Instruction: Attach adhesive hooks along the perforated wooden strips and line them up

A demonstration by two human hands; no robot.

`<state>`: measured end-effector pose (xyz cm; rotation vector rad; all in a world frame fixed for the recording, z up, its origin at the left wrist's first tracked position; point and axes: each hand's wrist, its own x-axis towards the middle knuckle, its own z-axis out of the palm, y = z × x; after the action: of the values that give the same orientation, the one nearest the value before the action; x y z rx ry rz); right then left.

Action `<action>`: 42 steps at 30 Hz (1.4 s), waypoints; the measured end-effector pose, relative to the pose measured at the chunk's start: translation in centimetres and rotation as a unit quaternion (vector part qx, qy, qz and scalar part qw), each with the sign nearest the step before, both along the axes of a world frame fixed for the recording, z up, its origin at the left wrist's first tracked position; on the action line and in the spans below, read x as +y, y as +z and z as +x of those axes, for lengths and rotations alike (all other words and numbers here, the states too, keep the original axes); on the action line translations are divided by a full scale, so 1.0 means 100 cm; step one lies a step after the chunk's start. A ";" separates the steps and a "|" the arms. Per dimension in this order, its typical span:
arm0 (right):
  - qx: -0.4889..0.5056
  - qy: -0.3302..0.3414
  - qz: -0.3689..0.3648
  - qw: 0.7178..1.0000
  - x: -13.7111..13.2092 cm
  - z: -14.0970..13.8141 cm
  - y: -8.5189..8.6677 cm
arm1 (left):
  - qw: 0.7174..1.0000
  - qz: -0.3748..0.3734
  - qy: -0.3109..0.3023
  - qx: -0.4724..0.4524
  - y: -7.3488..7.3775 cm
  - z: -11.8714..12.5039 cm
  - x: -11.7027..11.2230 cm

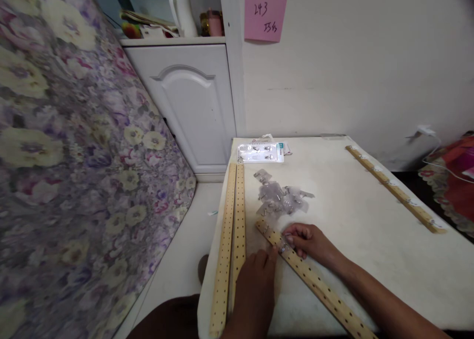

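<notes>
A perforated wooden strip [314, 282] lies slantwise on the table in front of me. My left hand [255, 284] is at its left edge, with curled fingers gripping the strip near its far end. From the other side, my right hand [305, 240] pinches a small clear adhesive hook [283, 248] against the strip's upper face. Another clear hook sits closer to the strip's tip, partly hard to make out. Just beyond that tip is a loose pile of clear adhesive hooks [277, 198] with metal prongs.
Two more perforated strips [226, 230] lie along the table's left edge. Behind them is a clear blister pack [257, 152] of hooks. A strip fitted with hooks [392, 188] lies along the right edge. A white cabinet [185, 106] and floral curtain [92, 156] stand left.
</notes>
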<state>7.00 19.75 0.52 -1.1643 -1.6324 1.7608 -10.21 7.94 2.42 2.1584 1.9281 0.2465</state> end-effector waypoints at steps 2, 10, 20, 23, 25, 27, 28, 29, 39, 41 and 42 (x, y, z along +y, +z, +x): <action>-0.002 0.001 -0.001 1.000 0.000 0.000 0.000 | 1.000 -0.002 0.000 0.005 -0.001 0.000 0.000; -0.002 -0.003 0.002 1.000 -0.001 0.001 -0.002 | 1.000 -0.010 -0.007 0.012 0.000 0.001 0.001; 0.002 0.002 -0.002 1.000 0.000 0.002 -0.003 | 1.000 -0.002 -0.008 0.012 -0.005 0.000 0.000; 0.003 0.000 -0.006 1.000 0.000 0.002 -0.003 | 1.000 0.008 -0.009 0.011 -0.006 0.000 0.000; 0.001 -0.002 -0.005 1.000 0.000 0.001 -0.002 | 1.000 0.010 -0.012 0.014 -0.005 0.000 -0.001; -0.004 -0.003 -0.002 1.000 0.000 0.001 -0.002 | 1.000 0.010 -0.016 0.020 -0.005 0.000 -0.001; -0.007 -0.002 -0.001 1.000 0.000 0.001 -0.001 | 1.000 0.010 -0.017 0.023 -0.005 0.000 -0.001; -0.010 -0.002 -0.001 1.000 0.000 0.001 -0.001 | 1.000 0.008 -0.017 0.024 -0.005 0.000 0.000; -0.006 0.000 -0.002 1.000 -0.001 0.001 0.001 | 1.000 0.007 -0.009 0.018 -0.005 0.000 -0.001; -0.009 -0.001 -0.002 1.000 -0.001 0.001 0.001 | 1.000 0.008 -0.011 0.017 -0.005 -0.001 -0.001; -0.010 -0.001 -0.002 1.000 -0.001 0.001 0.001 | 1.000 0.008 -0.011 0.017 -0.005 -0.001 -0.001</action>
<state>7.12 19.62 0.60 -1.1897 -1.6385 1.7579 -10.29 7.82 1.96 2.2079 1.9248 0.2240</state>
